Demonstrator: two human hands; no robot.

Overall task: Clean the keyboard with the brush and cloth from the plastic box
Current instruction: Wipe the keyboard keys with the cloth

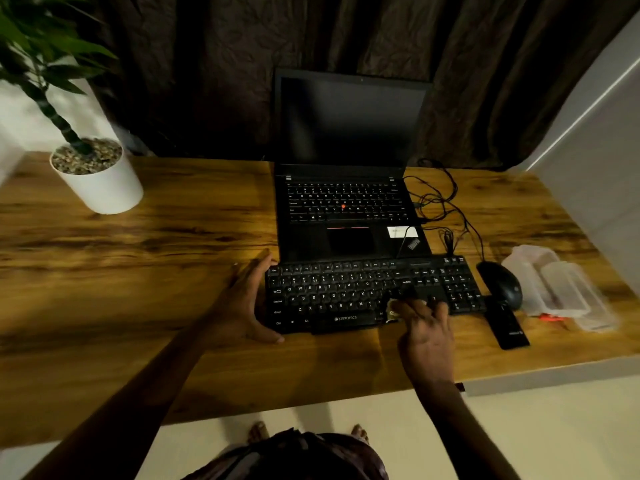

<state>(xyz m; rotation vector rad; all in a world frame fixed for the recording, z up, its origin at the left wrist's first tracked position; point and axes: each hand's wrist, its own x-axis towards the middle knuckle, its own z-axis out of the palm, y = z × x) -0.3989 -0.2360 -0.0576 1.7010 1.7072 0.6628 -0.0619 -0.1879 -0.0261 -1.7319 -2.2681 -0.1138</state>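
The keyboard (346,296) lies on the counter (173,254), just in front of the laptop (346,202). A pale cloth (392,310) sits on its lower right keys, held there under the bent fingers of the right hand (427,334). The left hand (242,299), fingers straight and spread, braces the keyboard's left end. It would be best to wipe in short rows with light pressure, keeping that brace firm. The plastic box (540,271) stands beyond the mouse (502,284).

Head view, down onto desk (156,258)
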